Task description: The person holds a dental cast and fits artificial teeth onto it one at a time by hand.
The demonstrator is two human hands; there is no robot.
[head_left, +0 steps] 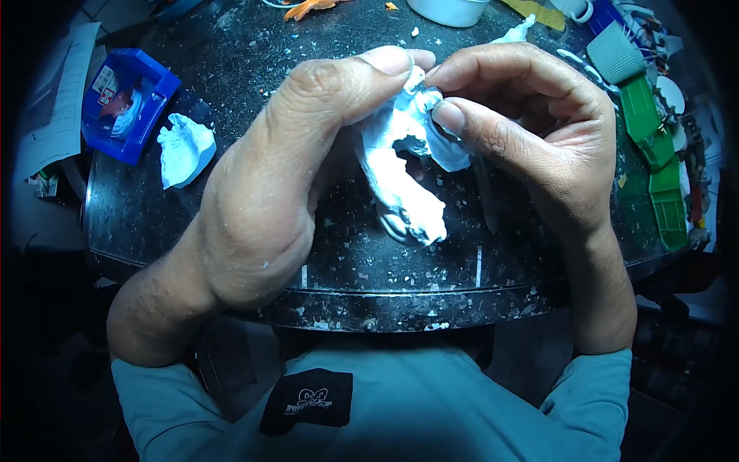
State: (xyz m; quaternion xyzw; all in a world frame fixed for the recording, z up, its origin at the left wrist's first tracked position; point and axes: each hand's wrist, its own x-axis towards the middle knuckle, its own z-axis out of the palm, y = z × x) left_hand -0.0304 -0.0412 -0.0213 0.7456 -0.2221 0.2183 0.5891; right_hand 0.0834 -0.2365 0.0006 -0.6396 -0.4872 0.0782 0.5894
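A white, horseshoe-shaped plaster dental cast (396,165) is held up over the dark bench, brightly lit and rough-edged. My left hand (281,150) grips it from the left, thumb along its upper edge; the other fingers are mostly hidden behind. From the right, my right hand (543,127) pinches the cast's upper right part between thumb and curled fingers. Whether a small tool or loose bit sits in that pinch cannot be seen. Left of my left hand, a second white dental cast (187,150) lies on the bench.
A blue plastic box (131,104) with a cast inside stands at the left beside papers (58,100). Green trays (647,123) and clutter line the right edge. At the back are a white bowl (450,11) and an orange piece (312,8). Plaster crumbs dot the bench (354,269).
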